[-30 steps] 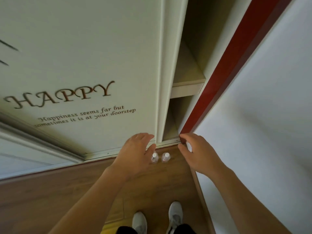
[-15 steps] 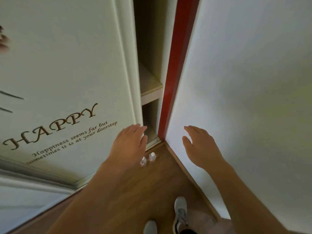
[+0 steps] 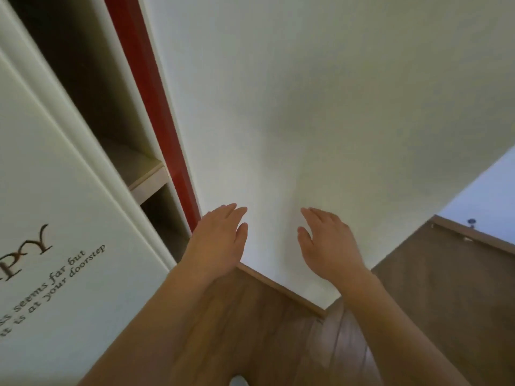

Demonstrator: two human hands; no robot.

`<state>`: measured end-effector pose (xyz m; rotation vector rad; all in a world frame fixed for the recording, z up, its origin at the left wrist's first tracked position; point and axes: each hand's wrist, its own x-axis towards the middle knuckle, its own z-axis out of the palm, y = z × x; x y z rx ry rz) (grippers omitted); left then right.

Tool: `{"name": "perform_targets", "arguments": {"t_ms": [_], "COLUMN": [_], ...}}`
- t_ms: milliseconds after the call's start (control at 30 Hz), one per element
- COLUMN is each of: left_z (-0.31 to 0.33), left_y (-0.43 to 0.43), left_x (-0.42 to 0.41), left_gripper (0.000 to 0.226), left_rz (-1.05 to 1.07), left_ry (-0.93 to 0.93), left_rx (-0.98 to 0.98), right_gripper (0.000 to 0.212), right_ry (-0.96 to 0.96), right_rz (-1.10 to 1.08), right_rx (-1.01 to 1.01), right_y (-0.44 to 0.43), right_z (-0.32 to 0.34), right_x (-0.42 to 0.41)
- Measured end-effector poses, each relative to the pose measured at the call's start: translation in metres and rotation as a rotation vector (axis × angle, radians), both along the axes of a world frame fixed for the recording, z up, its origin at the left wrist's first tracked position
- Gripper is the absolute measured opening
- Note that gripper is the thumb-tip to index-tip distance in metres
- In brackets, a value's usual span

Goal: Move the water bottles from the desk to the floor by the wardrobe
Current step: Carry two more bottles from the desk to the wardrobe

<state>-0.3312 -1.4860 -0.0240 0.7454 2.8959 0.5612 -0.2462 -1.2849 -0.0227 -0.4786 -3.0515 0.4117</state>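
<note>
Two hands hang empty over the wooden floor (image 3: 264, 335), neither holding anything: the left hand (image 3: 220, 240) lies flat with fingers together, the right hand (image 3: 328, 243) relaxed with fingers slightly spread. No water bottle shows anywhere; the floor at the wardrobe's foot is hidden behind the left forearm, so I cannot tell what stands there. That corner lies down and leftward, nearer the left hand. Beyond rise the wardrobe (image 3: 55, 190) and the white wall (image 3: 306, 107)
</note>
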Motion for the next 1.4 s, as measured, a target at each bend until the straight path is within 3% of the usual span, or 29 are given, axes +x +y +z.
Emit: {"name": "perform_targets", "arguments": {"t_ms": [467, 600, 1067, 1400], "left_z": [0.017, 0.017, 0.013, 0.002], "left_y": [0.210, 0.272, 0.499, 0.647], "left_x": [0.148, 0.180, 0.263, 0.345], "left_gripper": [0.045, 0.045, 0.049, 0.048], "left_rz": [-0.548, -0.701, -1.212, -1.420], "left_ry": [0.013, 0.006, 0.010, 0.029], "left_rx": [0.099, 0.108, 0.054, 0.020], "right_gripper": [0.054, 0.043, 0.052, 0.053], "right_ry": [0.039, 0.068, 0.088, 0.125], "right_rz": [-0.421, -0.563, -1.171, -1.431], "right_rx": [-0.064, -0.059, -0.034, -0.085], "right_y": [0.147, 0.186, 0.308, 0.402], "right_z": [0.012, 0.016, 0.013, 0.003], "right_x": [0.240, 0.293, 0.404, 0.488]}}
